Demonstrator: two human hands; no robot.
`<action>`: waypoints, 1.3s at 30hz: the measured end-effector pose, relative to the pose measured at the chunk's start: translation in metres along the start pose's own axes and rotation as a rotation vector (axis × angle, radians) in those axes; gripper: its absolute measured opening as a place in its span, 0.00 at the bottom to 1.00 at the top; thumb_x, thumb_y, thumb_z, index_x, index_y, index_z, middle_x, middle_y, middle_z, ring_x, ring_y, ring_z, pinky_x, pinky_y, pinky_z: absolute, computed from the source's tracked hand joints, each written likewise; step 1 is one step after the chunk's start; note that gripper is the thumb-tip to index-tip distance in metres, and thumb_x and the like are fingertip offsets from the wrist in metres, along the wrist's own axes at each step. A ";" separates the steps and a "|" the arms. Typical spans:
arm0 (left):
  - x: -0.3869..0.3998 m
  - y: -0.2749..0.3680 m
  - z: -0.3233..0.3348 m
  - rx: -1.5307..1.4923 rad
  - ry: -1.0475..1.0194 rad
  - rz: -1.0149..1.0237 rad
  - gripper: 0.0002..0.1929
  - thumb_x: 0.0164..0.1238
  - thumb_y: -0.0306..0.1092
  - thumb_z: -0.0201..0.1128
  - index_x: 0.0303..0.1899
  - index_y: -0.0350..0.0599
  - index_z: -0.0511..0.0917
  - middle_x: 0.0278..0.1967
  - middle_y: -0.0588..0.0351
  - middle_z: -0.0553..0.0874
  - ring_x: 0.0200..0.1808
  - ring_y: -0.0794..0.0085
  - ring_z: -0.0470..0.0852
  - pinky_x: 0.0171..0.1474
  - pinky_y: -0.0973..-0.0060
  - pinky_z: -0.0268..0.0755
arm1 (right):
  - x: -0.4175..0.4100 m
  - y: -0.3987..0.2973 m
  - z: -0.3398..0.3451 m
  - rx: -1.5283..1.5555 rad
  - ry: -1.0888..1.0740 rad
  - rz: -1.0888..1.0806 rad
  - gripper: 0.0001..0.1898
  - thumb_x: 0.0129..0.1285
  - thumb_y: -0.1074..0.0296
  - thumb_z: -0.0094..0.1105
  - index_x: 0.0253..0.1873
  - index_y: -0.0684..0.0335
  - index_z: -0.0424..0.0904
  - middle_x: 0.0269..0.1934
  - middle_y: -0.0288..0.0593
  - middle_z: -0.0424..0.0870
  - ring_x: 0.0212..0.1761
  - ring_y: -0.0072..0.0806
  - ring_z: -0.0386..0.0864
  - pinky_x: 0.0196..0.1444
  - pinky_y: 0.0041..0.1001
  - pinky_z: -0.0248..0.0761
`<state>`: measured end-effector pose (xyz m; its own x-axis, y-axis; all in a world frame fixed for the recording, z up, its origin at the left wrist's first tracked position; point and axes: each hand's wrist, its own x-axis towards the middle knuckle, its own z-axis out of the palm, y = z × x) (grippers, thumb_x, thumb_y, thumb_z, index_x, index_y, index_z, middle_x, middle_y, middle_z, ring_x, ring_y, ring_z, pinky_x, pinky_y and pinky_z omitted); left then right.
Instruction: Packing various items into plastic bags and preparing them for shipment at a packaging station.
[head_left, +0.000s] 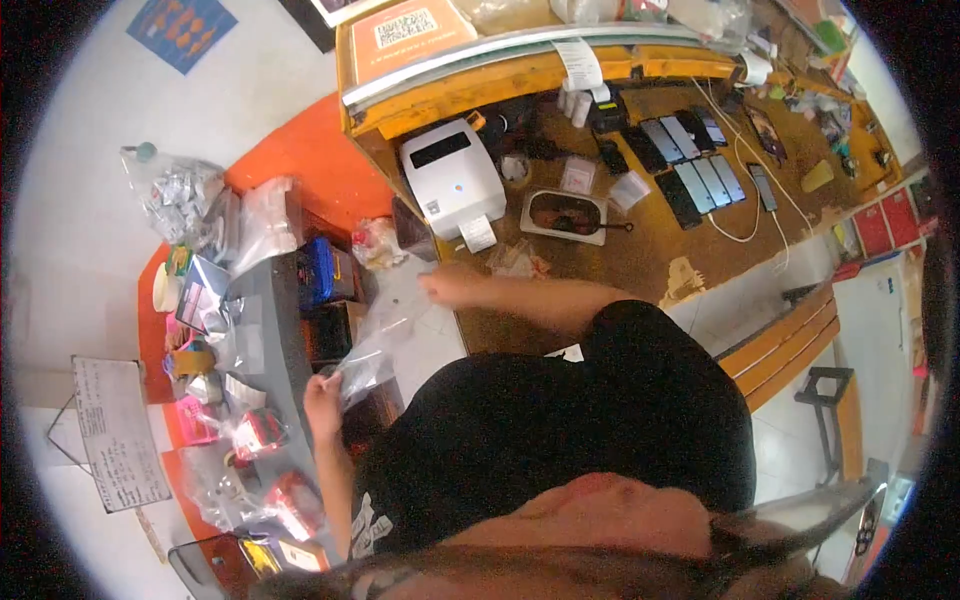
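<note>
A clear plastic bag (375, 341) is stretched between my two hands, above the gap beside the wooden desk. My left hand (324, 394) pinches its lower end next to the grey shelf. At the upper end, my right hand (456, 286) has its fingers closed on the film, close to the desk's left edge. A white label printer (454, 180) stands just beyond my right hand, with a printed label (478, 232) hanging from its slot. Crumpled clear plastic (517, 262) lies on the desk near my right forearm.
Several phones (705, 184) lie on the desk (600, 274) among white cables. An open white box (564, 217) sits nearer. Plastic-wrapped goods (259, 435) crowd the grey shelf (281, 330) at left. Behind the desk runs a raised ledge (525, 71). A wooden bench (784, 341) stands at right.
</note>
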<state>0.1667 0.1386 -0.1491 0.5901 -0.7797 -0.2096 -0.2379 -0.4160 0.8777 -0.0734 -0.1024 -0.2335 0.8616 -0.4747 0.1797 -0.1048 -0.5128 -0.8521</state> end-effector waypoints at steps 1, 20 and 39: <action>0.009 0.000 0.004 -0.005 0.009 0.005 0.15 0.61 0.29 0.61 0.23 0.48 0.61 0.20 0.68 0.64 0.25 0.83 0.61 0.28 0.79 0.59 | 0.005 -0.002 0.000 -0.006 -0.004 -0.009 0.06 0.56 0.68 0.51 0.37 0.62 0.69 0.27 0.55 0.78 0.30 0.52 0.77 0.30 0.48 0.67; -0.007 0.060 -0.005 0.817 0.544 0.208 0.06 0.54 0.22 0.56 0.34 0.40 0.73 0.27 0.45 0.81 0.32 0.48 0.80 0.36 0.60 0.70 | 0.016 -0.067 -0.017 -0.294 -0.092 -0.133 0.07 0.52 0.69 0.55 0.36 0.61 0.79 0.38 0.48 0.79 0.43 0.45 0.75 0.43 0.42 0.68; -0.034 0.084 0.057 0.588 0.359 0.541 0.16 0.45 0.14 0.52 0.39 0.40 0.71 0.23 0.49 0.75 0.24 0.58 0.74 0.32 0.70 0.69 | 0.029 -0.089 -0.005 -0.457 0.046 -0.081 0.09 0.56 0.66 0.53 0.38 0.59 0.82 0.34 0.49 0.81 0.36 0.45 0.80 0.39 0.42 0.72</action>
<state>0.0824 0.1031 -0.0927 0.4647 -0.7866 0.4066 -0.8565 -0.2828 0.4318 -0.0419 -0.0745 -0.1500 0.8543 -0.4461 0.2666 -0.2553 -0.8071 -0.5324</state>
